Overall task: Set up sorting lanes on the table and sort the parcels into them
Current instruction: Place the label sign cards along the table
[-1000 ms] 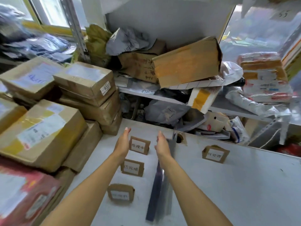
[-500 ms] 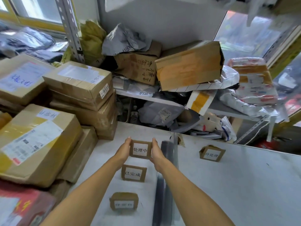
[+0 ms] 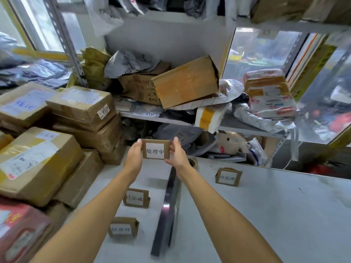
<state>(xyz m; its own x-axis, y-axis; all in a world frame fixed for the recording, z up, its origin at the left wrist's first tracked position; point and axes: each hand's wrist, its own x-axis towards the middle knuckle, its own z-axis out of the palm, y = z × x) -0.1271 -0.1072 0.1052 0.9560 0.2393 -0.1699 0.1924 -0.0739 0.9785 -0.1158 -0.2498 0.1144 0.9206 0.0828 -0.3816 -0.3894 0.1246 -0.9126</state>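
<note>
A small cardboard sign with a white label [image 3: 155,151] is lifted off the white table [image 3: 266,215], held by its two side edges. My left hand [image 3: 134,156] grips the left edge and my right hand [image 3: 177,156] the right edge. Below it a second cardboard sign [image 3: 136,198] and a third one [image 3: 123,227] stand on the table in a column. Another sign [image 3: 228,177] stands further right. A long dark strip [image 3: 168,211] lies lengthwise on the table between the column and that sign.
Stacked cardboard parcels [image 3: 38,160] crowd the table's left side, with a red-printed parcel [image 3: 17,230] at the near left. A metal shelf [image 3: 237,126] behind the table holds a tilted brown box [image 3: 187,83], grey mailer bags and a taped parcel [image 3: 269,95].
Both hands closed in on the farthest sign of the column, took it by its sides and lifted it off the table. The camera tilted upward.
</note>
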